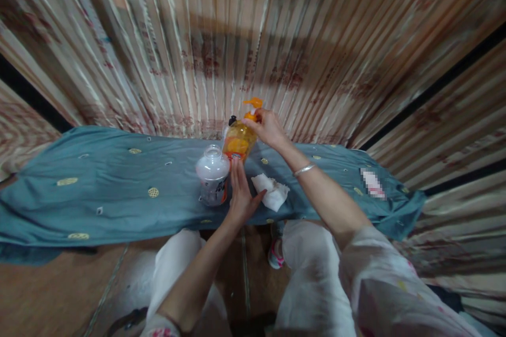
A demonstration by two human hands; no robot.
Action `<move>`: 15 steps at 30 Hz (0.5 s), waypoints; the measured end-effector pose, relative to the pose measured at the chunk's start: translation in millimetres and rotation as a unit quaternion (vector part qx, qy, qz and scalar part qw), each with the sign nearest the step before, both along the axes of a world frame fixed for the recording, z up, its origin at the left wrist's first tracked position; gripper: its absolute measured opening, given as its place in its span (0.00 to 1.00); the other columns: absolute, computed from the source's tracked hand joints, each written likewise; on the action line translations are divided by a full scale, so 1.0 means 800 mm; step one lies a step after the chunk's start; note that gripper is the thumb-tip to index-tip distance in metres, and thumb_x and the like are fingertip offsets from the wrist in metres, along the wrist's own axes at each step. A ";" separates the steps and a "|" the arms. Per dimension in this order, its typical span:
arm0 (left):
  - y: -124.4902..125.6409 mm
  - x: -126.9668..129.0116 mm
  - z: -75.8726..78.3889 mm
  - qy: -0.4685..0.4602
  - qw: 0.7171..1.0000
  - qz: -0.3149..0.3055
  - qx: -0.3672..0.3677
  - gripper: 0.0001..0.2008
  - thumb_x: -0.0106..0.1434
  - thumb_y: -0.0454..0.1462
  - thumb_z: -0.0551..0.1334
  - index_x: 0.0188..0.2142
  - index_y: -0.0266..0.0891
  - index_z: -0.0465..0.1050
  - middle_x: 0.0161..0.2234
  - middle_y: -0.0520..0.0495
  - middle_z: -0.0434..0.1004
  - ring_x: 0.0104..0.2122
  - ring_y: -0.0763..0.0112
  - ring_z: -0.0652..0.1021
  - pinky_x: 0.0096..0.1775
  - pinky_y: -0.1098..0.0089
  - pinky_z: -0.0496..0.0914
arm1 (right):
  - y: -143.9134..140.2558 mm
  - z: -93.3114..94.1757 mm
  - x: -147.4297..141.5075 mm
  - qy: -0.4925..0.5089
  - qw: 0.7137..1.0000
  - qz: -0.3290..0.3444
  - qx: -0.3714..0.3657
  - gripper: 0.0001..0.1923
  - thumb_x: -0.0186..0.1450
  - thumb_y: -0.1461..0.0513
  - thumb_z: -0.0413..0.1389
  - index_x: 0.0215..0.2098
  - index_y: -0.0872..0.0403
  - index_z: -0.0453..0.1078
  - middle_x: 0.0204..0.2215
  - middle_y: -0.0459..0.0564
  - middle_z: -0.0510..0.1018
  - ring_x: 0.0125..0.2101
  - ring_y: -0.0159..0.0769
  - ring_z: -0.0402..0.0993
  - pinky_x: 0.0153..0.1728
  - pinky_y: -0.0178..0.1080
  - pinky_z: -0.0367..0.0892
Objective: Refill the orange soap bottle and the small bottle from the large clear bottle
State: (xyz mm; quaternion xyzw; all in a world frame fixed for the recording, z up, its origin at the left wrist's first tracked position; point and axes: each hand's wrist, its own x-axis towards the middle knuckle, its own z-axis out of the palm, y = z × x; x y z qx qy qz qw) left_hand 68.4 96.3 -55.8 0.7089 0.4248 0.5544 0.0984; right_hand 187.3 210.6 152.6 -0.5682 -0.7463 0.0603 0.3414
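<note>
A pump bottle of yellow-orange liquid stands on the cloth-covered table, tilted slightly in view. My right hand closes its fingers round the neck, just under the orange pump head. Low on the bottle's front, my left hand lays its stretched fingers against the label, the thumb spread to the right. Just left of that hand is a clear plastic bottle with no cap and a printed label. A crumpled white tissue lies right of my left thumb.
Behind the pump bottle a black cap shows, its container mostly hidden. A blurred-out pink and white packet lies at the right. The teal cloth covers the narrow table, with a pleated curtain close behind.
</note>
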 end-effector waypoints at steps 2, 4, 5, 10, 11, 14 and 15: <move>0.007 0.005 0.001 -0.022 1.000 -0.005 -0.012 0.65 0.66 0.54 0.75 0.84 0.41 0.31 0.84 0.20 0.38 0.84 0.32 0.49 0.79 0.33 0.50 | -0.016 0.005 0.015 0.003 1.000 -0.012 0.010 0.16 0.71 0.50 0.66 0.45 0.54 0.81 0.37 0.50 0.86 0.39 0.43 0.81 0.41 0.40 0.68; 0.010 0.011 0.004 -0.042 0.999 -0.009 -0.024 0.66 0.64 0.55 0.76 0.84 0.40 0.34 0.84 0.19 0.39 0.84 0.33 0.48 0.80 0.33 0.48 | -0.039 0.006 0.029 0.005 1.000 -0.024 0.019 0.18 0.70 0.47 0.67 0.44 0.53 0.81 0.37 0.51 0.86 0.39 0.44 0.82 0.41 0.41 0.69; 0.011 0.013 0.006 -0.052 0.998 -0.008 -0.031 0.67 0.62 0.56 0.77 0.83 0.39 0.35 0.84 0.19 0.40 0.84 0.33 0.48 0.80 0.34 0.47 | -0.052 0.007 0.035 0.003 0.999 -0.034 0.024 0.19 0.69 0.46 0.68 0.43 0.53 0.81 0.36 0.51 0.86 0.38 0.44 0.82 0.40 0.41 0.70; 0.007 0.024 0.024 -0.098 0.992 -0.007 -0.083 0.75 0.50 0.57 0.83 0.82 0.38 0.39 0.82 0.17 0.45 0.83 0.31 0.50 0.80 0.34 0.47 | -0.116 0.002 0.049 0.015 0.997 -0.048 0.057 0.19 0.67 0.44 0.69 0.41 0.50 0.81 0.37 0.50 0.87 0.40 0.45 0.83 0.44 0.42 0.72; 0.004 0.025 0.028 -0.106 0.990 -0.011 -0.094 0.76 0.48 0.56 0.84 0.82 0.38 0.40 0.82 0.18 0.46 0.83 0.31 0.51 0.80 0.34 0.49 | -0.126 0.000 0.049 0.020 0.997 -0.047 0.057 0.19 0.68 0.44 0.69 0.41 0.50 0.81 0.37 0.50 0.87 0.40 0.46 0.84 0.44 0.43 0.72; -0.005 0.025 0.037 -0.121 0.985 -0.030 -0.120 0.71 0.51 0.51 0.83 0.81 0.40 0.42 0.80 0.20 0.53 0.81 0.33 0.58 0.79 0.35 0.53 | -0.149 -0.008 0.043 0.035 0.997 -0.038 0.055 0.18 0.67 0.45 0.70 0.41 0.49 0.81 0.38 0.50 0.87 0.41 0.47 0.84 0.47 0.44 0.74; -0.008 0.025 0.040 -0.125 0.984 -0.036 -0.125 0.68 0.53 0.49 0.82 0.81 0.39 0.43 0.79 0.21 0.56 0.80 0.34 0.61 0.79 0.36 0.55 | -0.155 -0.011 0.041 0.040 0.997 -0.034 0.054 0.17 0.67 0.45 0.70 0.41 0.49 0.81 0.39 0.50 0.87 0.42 0.47 0.84 0.47 0.44 0.74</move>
